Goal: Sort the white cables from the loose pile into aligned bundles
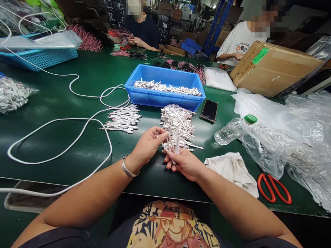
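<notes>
Close to the table's front edge, my right hand (186, 164) is closed around the lower ends of several short white cables (177, 144), which fan out upward. My left hand (148, 145) is closed, thumb and fingertips pinching one of these cables near its upper end. Just beyond my hands lies a large pile of similar white cables (177, 119). A smaller, neater pile of cables (122, 118) rests to its left. Behind both piles stands a blue plastic bin (165, 98) holding many more white pieces.
A phone (209, 111), water bottle (229, 132), white cloth (232, 170), red-handled scissors (274, 187) and bagged cables (302, 148) lie right. A white cord (69, 119) loops across the left. Farther back are a cardboard box (274, 70), a blue basket (51, 58) and two people.
</notes>
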Demonstrator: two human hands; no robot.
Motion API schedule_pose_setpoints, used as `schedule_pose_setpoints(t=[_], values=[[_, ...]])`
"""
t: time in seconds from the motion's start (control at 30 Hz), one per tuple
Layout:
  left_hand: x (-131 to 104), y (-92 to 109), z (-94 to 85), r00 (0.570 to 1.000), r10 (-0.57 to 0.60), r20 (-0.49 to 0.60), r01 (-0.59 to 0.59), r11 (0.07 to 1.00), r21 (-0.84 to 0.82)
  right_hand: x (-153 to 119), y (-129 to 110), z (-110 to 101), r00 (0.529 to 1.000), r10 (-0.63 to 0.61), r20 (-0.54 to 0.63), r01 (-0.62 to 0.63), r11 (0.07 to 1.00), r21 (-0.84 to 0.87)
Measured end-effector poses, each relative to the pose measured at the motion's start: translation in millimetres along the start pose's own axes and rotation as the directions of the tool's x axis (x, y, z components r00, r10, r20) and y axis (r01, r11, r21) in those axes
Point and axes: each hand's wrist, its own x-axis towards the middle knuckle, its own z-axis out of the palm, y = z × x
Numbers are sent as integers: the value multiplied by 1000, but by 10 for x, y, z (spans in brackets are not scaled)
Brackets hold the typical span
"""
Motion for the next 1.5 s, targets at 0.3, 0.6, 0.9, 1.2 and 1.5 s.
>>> schedule_pose_setpoints(t=[0.3, 0.6, 0.9, 1.2, 1.5], values=[[0, -2, 7, 998, -58, -1, 57, 995, -87, -1, 4, 13, 1000, 0, 1, 0, 1000, -8], [-6, 6, 18, 999, -43, -33, 41, 997, -69, 1, 18, 9, 1000, 6, 13, -6, 1000, -6], [4, 26, -4, 997, 34, -69, -28, 996, 86, 6, 34, 19, 1000, -12, 9, 12, 1000, -26], [40, -8, -24, 996, 44, -79, -36, 995, 95, 20, 65, 6, 999, -37, 12, 37, 999, -36], [47, 96, -97, 999, 44, -13, -41, 981, 191, 29, 70, -3, 997, -80, -9, 79, 993, -93]])
